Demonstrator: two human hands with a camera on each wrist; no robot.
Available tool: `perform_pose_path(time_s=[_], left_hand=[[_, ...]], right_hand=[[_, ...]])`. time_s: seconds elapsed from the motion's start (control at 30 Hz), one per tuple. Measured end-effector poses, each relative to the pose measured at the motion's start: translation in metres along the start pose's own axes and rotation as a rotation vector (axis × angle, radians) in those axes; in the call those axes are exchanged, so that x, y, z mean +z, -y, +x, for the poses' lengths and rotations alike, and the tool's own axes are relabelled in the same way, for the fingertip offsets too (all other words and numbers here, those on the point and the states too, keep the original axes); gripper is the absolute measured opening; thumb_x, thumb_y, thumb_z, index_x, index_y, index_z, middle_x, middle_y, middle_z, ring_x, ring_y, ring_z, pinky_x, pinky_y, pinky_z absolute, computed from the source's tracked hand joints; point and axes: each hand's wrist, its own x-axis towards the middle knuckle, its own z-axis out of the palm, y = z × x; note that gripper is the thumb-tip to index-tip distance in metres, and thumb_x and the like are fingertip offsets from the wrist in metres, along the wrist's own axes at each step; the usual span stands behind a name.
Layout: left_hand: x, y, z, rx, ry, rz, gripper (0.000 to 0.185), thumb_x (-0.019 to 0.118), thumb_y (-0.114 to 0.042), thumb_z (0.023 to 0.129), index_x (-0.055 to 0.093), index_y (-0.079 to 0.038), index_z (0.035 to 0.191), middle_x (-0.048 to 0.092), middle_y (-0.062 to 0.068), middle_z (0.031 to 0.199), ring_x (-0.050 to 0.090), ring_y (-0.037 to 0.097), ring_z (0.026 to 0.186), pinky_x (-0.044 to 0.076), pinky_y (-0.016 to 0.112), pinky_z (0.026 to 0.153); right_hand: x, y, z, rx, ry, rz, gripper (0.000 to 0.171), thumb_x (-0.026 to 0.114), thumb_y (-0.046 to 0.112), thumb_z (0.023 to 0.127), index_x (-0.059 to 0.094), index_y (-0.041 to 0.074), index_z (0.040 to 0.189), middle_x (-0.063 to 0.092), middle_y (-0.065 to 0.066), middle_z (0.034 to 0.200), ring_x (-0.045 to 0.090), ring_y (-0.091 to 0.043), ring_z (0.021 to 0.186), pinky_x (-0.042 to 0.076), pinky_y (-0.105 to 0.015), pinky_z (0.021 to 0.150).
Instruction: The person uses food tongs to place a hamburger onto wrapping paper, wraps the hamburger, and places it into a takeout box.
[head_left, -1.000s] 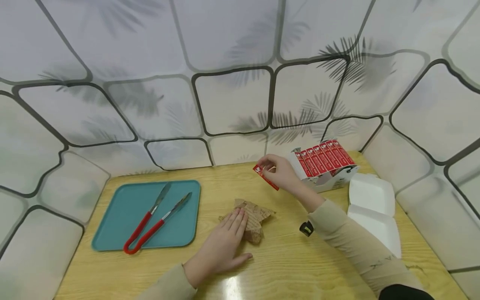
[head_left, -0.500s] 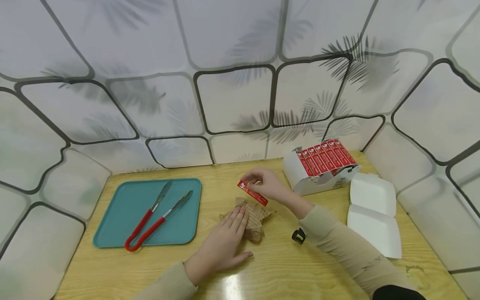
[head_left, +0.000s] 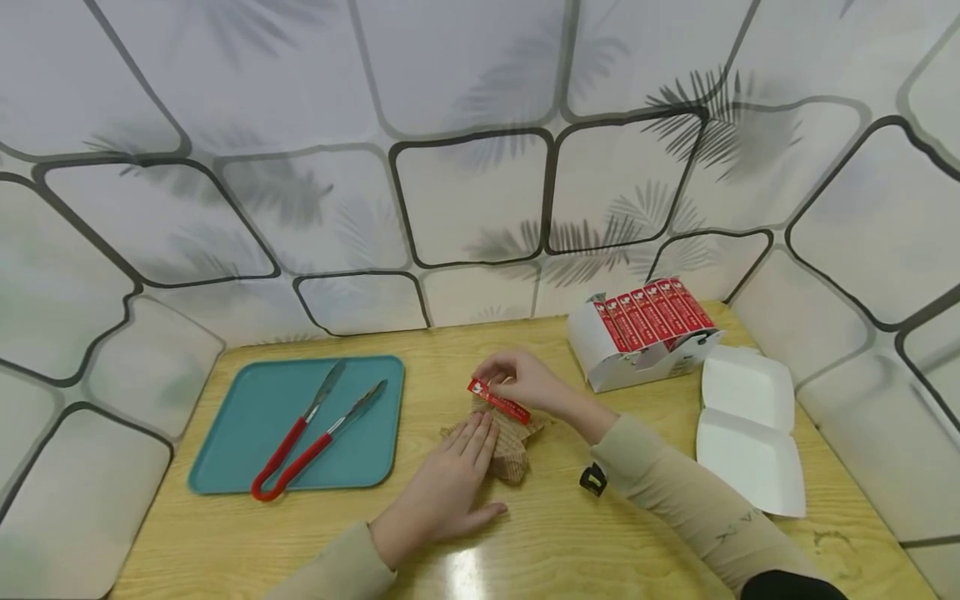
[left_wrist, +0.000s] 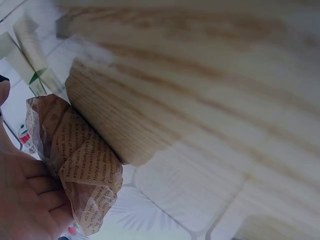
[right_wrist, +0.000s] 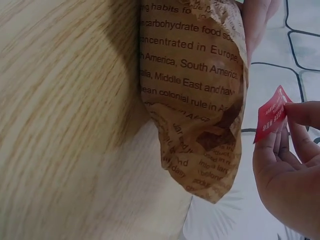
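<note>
While flat fingers press crinkled brown paper wrap (head_left: 510, 446), right hand (head_left: 525, 385) pinches glossy red sticker (head_left: 498, 401).

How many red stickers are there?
8: one pinched in the right hand, the sticker over the paper-wrapped bundle; seven on the roll in the white box. More may be hidden.

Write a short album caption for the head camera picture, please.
Left hand presses flat on a brown paper-wrapped parcel while the right hand pinches a red sticker just above it.
</note>
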Motion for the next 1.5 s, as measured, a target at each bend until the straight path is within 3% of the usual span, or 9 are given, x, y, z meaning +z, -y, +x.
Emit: perform_pose_path(time_s=[0.47,0.67,0.97,1.5], left_hand=[[0.002,-0.001,-0.003,0.004,0.024,-0.002,0.104,0.051,-0.074,0.099,0.031,0.005,0.164,0.031,0.025,0.171,0.032,0.037,0.161,0.032,0.043,0.132],[0.005,-0.001,-0.002,0.005,0.018,0.004,0.104,0.051,-0.074,0.1,0.031,0.006,0.164,0.031,0.026,0.171,0.032,0.037,0.161,0.033,0.043,0.132],[0.004,-0.002,-0.002,0.004,0.024,0.005,0.105,0.051,-0.074,0.1,0.03,0.007,0.164,0.031,0.026,0.171,0.032,0.038,0.161,0.034,0.044,0.132],[0.006,-0.003,-0.002,0.005,0.032,0.031,0.106,0.049,-0.075,0.1,0.029,0.007,0.164,0.03,0.026,0.171,0.032,0.038,0.161,0.033,0.044,0.132]], right_hand=[[0.002,-0.01,-0.001,0.021,0.006,-0.025,0.03,0.063,-0.006,0.096,0.073,-0.004,0.124,0.076,-0.02,0.113,0.071,-0.02,0.099,0.059,-0.023,0.085],[0.002,-0.008,-0.002,0.025,0.016,-0.04,0.028,0.063,-0.005,0.098,0.072,-0.004,0.125,0.076,-0.02,0.115,0.072,-0.026,0.104,0.062,-0.03,0.09],[0.009,-0.01,-0.002,0.028,0.014,-0.084,0.026,0.065,-0.004,0.098,0.074,-0.001,0.122,0.076,-0.015,0.11,0.072,-0.022,0.101,0.064,-0.034,0.091],[0.017,-0.019,-0.004,-0.025,-0.016,-0.136,0.024,0.067,-0.006,0.095,0.075,0.001,0.116,0.078,-0.011,0.105,0.07,-0.012,0.091,0.061,-0.022,0.082]])
